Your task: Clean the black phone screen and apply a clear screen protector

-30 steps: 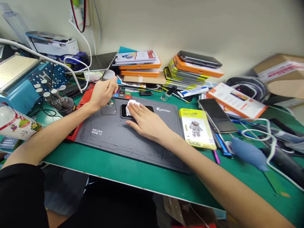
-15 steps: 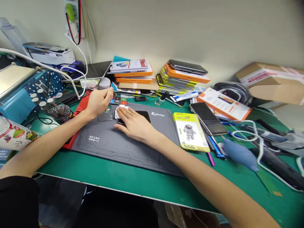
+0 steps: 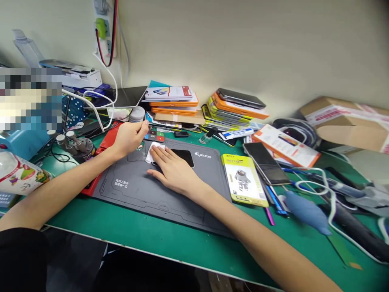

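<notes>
My right hand (image 3: 174, 170) lies flat, fingers stretched out, its fingertips pressing a white wipe (image 3: 151, 155) down at the left end of a dark-screened phone (image 3: 184, 157). The palm and fingers cover part of that phone. Both rest on a dark grey work mat (image 3: 146, 190). Above the mat's far left corner, my left hand (image 3: 129, 138) is closed, thumb against the curled fingers. Whatever it may hold is hidden. Under and beside it, the mat has a small outlined square, and a small block with coloured squares (image 3: 154, 136) sits just behind.
Right of the mat are a yellow battery pack (image 3: 244, 180), another phone (image 3: 266, 163), pry tools (image 3: 277, 200) and a blue air blower (image 3: 306, 213). Stacked boxes (image 3: 173, 101) line the wall. A screwdriver stand (image 3: 77, 148) and a patterned cup (image 3: 22, 174) stand left.
The view has tilted slightly upward, so everything sits lower in the picture. The wipe lies flatter under my right fingertips. My left hand stays closed in about the same place.
</notes>
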Demonstrator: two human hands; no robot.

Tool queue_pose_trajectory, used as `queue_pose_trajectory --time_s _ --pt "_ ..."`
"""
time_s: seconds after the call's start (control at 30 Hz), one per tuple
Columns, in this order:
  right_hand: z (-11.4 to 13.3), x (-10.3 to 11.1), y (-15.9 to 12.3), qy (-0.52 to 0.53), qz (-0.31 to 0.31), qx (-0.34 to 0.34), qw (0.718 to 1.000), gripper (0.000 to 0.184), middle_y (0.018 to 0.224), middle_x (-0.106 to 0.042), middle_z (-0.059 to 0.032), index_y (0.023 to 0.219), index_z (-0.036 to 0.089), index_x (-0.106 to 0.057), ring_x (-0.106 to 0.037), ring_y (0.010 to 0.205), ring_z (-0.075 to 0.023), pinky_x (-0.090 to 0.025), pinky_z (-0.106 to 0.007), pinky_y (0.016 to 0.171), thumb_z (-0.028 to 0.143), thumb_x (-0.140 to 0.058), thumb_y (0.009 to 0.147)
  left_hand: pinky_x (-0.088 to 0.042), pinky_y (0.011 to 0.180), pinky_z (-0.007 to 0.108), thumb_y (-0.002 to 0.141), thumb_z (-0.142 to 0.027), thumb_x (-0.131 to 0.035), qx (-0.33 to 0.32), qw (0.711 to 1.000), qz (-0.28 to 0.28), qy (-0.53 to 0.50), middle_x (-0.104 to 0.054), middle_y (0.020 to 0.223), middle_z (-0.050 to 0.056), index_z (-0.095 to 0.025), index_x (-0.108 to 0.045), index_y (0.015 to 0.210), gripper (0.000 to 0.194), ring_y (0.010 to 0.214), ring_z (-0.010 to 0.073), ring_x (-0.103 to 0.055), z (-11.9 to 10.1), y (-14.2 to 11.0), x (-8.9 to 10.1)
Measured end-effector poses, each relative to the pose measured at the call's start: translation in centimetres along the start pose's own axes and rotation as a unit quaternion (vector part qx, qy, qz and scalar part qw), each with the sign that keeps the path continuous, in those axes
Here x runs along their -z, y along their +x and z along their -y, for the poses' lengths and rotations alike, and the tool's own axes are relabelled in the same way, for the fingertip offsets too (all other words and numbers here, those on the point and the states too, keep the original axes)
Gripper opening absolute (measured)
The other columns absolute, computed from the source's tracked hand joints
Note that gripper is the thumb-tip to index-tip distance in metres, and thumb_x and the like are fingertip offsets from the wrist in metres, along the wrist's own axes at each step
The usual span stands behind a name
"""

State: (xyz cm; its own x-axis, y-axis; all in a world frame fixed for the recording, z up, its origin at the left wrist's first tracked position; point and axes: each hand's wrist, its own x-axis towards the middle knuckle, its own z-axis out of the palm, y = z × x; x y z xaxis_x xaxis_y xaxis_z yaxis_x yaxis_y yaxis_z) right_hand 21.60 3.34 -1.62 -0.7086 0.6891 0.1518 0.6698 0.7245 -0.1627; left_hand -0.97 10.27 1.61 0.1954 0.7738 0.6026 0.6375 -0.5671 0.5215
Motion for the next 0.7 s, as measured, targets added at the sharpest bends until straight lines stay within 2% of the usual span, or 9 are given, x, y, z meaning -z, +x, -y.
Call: queue_pose_trajectory --time_s 0.1,0.3,0.4,0.53,0.6,0.7 --pt "0.1 -0.1 0.1 -0.003 -0.003 -0.007 1.0 0.089 0.181 -0.04 -0.0242 0.173 0.001 -0.042 -0.038 0.171 -0.0351 -0.028 -0.056 0.144 0.069 -0.037 0.117 -0.023 0.057 0.036 0.115 -0.055 -0.036 0.0 1.0 0.0 0.002 -0.041 0.052 -0.002 -0.024 -0.037 0.06 0.062 0.049 0.0132 -0.036 0.1 0.1 0.0" --pt "0.6 -0.1 -4.1 0.008 -0.004 0.007 1.0 0.09 0.181 -0.041 -0.0217 0.178 0.01 -0.039 -0.038 0.171 -0.0337 -0.033 -0.061 0.142 0.074 -0.033 0.115 -0.019 0.057 0.037 0.112 -0.052 -0.039 -0.01 1.0 0.004 -0.001 -0.034 0.05 -0.003 -0.024 -0.027 0.06 0.059 0.048 0.0126 -0.028 -0.1 0.0 0.1" --pt "-0.5 0.2 -3.1 0.004 0.01 -0.009 1.0 0.088 0.181 -0.041 -0.0226 0.176 0.006 -0.041 -0.037 0.171 -0.0335 -0.03 -0.06 0.143 0.07 -0.027 0.117 -0.019 0.057 0.037 0.111 -0.051 -0.039 -0.01 1.0 0.005 -0.003 -0.034 0.05 -0.003 -0.024 -0.026 0.06 0.059 0.048 0.0126 -0.028 -0.2 0.0 0.1" --pt "-1.2 0.2 -1.0 0.002 -0.002 -0.04 0.999 0.091 0.182 -0.038 -0.0256 0.176 0.004 -0.038 -0.034 0.173 -0.0357 -0.026 -0.06 0.144 0.072 -0.035 0.116 -0.021 0.056 0.037 0.113 -0.051 -0.038 -0.01 1.0 0.006 -0.004 -0.036 0.05 -0.003 -0.024 -0.03 0.06 0.059 0.049 0.0133 -0.032 -0.2 0.0 0.0" --pt "-0.7 -0.1 -1.6 0.002 -0.008 -0.039 0.999 0.095 0.183 -0.035 -0.0257 0.177 0.004 -0.036 -0.032 0.173 -0.0361 -0.025 -0.06 0.144 0.074 -0.037 0.114 -0.021 0.056 0.037 0.113 -0.051 -0.038 -0.012 1.0 0.002 -0.002 -0.036 0.05 -0.003 -0.024 -0.029 0.06 0.06 0.049 0.0133 -0.031 -0.2 0.0 -0.1" --pt "0.0 -0.2 -4.0 -0.002 -0.007 -0.03 1.0 0.098 0.184 -0.034 -0.025 0.177 0.003 -0.036 -0.031 0.173 -0.0357 -0.027 -0.059 0.144 0.078 -0.034 0.113 -0.02 0.057 0.037 0.112 -0.051 -0.038 -0.013 1.0 0.003 0.0 -0.034 0.049 -0.003 -0.024 -0.027 0.06 0.06 0.049 0.0129 -0.029 -0.3 0.0 -0.1"
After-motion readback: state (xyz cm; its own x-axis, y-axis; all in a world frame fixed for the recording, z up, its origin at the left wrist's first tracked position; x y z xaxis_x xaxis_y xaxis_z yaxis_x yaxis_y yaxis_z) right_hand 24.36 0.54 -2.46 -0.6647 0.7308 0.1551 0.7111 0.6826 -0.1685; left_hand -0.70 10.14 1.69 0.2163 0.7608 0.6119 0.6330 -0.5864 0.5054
